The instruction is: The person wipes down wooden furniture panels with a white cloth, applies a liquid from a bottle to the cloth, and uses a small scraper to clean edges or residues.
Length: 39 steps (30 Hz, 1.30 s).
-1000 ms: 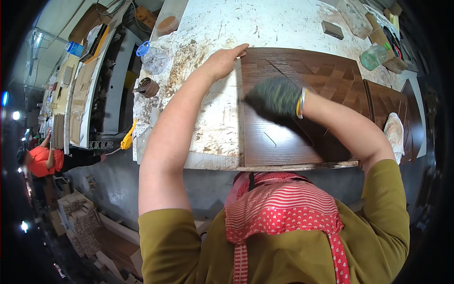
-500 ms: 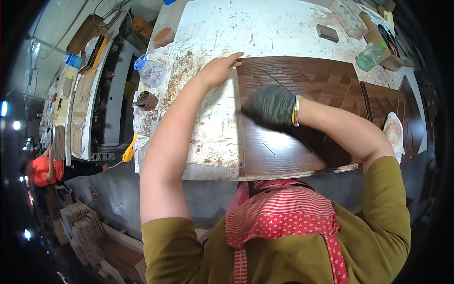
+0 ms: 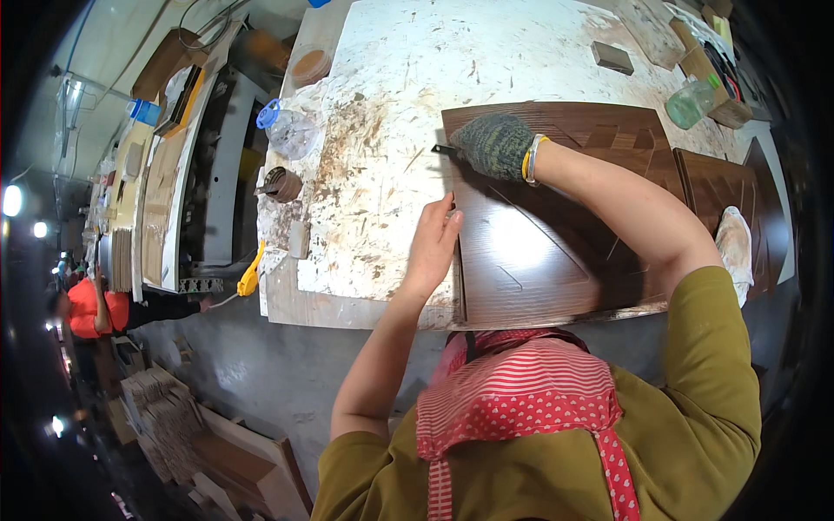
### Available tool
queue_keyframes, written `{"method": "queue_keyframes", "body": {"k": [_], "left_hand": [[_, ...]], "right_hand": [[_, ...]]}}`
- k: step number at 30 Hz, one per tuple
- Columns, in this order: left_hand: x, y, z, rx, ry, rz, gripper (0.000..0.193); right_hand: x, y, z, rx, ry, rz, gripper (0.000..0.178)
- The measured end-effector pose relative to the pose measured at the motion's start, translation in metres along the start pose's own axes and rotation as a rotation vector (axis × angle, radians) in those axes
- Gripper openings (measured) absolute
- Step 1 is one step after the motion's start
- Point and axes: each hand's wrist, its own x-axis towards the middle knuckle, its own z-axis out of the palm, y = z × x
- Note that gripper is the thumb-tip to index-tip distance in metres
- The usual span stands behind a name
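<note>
A dark brown wood-grain panel (image 3: pixel 556 252) with carved lines lies on the white, stained worktop. My right hand (image 3: pixel 493 146), in a dark green knitted glove, is closed near the panel's far left corner. The dark end of a thin tool (image 3: pixel 441 148) sticks out from it past the panel's left edge; the rest is hidden by the glove. My left hand (image 3: pixel 434 243) is bare and lies at the middle of the panel's left edge, fingers stretched out and fingertips touching that edge. A second brown panel (image 3: pixel 717 187) lies to the right, with a white cloth (image 3: pixel 735 247) on it.
On the table's left side stand a clear jug (image 3: pixel 291 132) with a blue cap, a brown cup (image 3: pixel 282 184) and a round tub (image 3: pixel 310 66). A yellow tool (image 3: pixel 251 271) hangs at the left edge. A green bottle (image 3: pixel 692 102) and a small block (image 3: pixel 612 58) are at the far right.
My left hand has moved from the panel's far left corner toward me along its left edge. The gloved right hand has moved away from me to near that corner.
</note>
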Motion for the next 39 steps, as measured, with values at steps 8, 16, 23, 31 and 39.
{"method": "queue_keyframes", "body": {"k": [8, 16, 23, 31, 39], "left_hand": [[-0.004, -0.007, 0.015, 0.053, 0.124, 0.114, 0.043], [-0.072, 0.000, 0.000, -0.374, 0.173, -0.139, 0.045], [-0.114, -0.005, -0.004, -0.251, 0.048, -0.111, 0.059], [-0.132, 0.005, 0.027, 0.134, -0.023, 0.101, 0.087], [-0.141, 0.001, 0.039, 0.029, 0.061, 0.087, 0.077]], "right_hand": [[-0.009, -0.016, 0.007, -0.070, -0.108, -0.007, 0.023], [-0.052, -0.057, 0.020, 0.014, -0.065, -0.160, 0.017], [-0.072, -0.064, 0.006, 0.035, -0.044, -0.099, 0.016], [-0.087, -0.063, 0.012, 0.083, 0.088, 0.000, 0.016], [-0.118, -0.077, 0.023, 0.128, 0.223, 0.076, 0.016]]}}
